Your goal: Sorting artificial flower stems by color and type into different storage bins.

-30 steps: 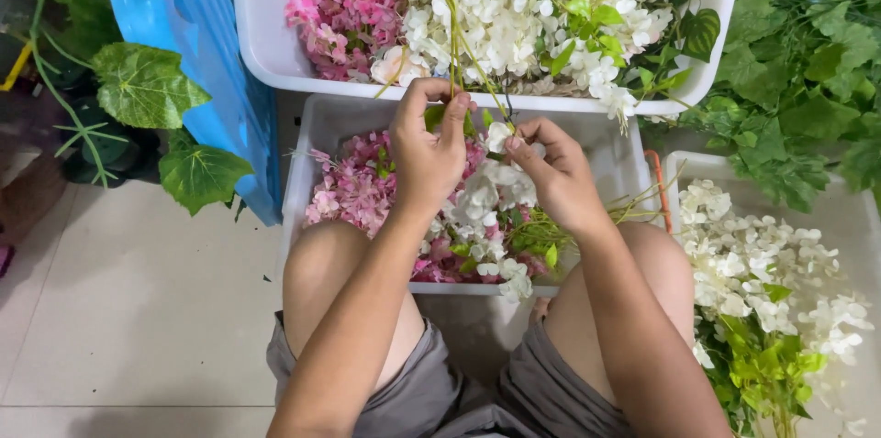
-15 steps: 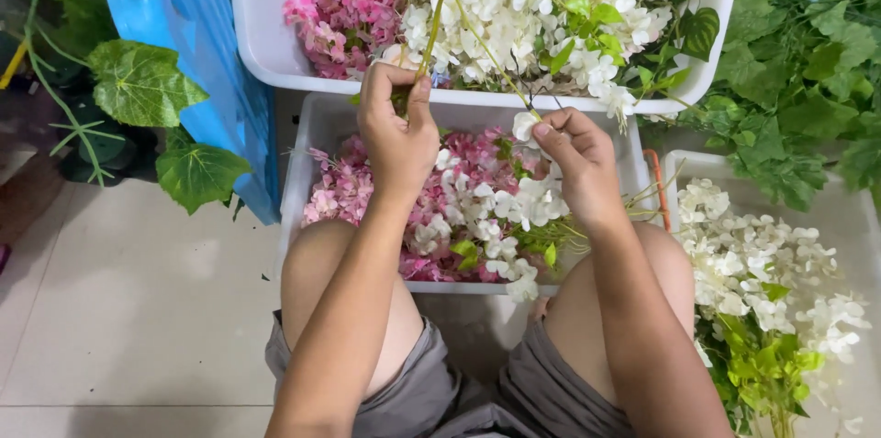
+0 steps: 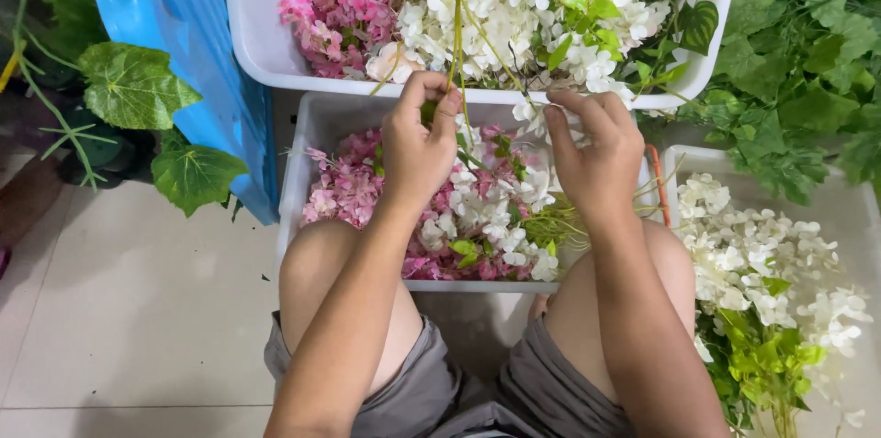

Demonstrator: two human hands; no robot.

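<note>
My left hand (image 3: 418,146) pinches a thin green stem (image 3: 458,25) that runs up over the far white bin (image 3: 257,44) of white and pink artificial flowers. My right hand (image 3: 595,154) holds a small white blossom (image 3: 530,113) at its fingertips, just right of the stem. Both hands hover over the near white bin (image 3: 295,183), which sits between my knees and holds pink and white flower sprays (image 3: 477,209).
A blue plastic crate (image 3: 206,62) stands at the left beside large green leaves (image 3: 138,85). A third white bin (image 3: 858,218) with white flowers and green foliage sits at the right. Dense green leaves (image 3: 808,80) fill the upper right. Pale floor tiles (image 3: 119,310) lie at the left.
My left hand drew the stem up and toward the far bin, then came slightly back. My right hand lifted toward the bin's rim with a white blossom.
</note>
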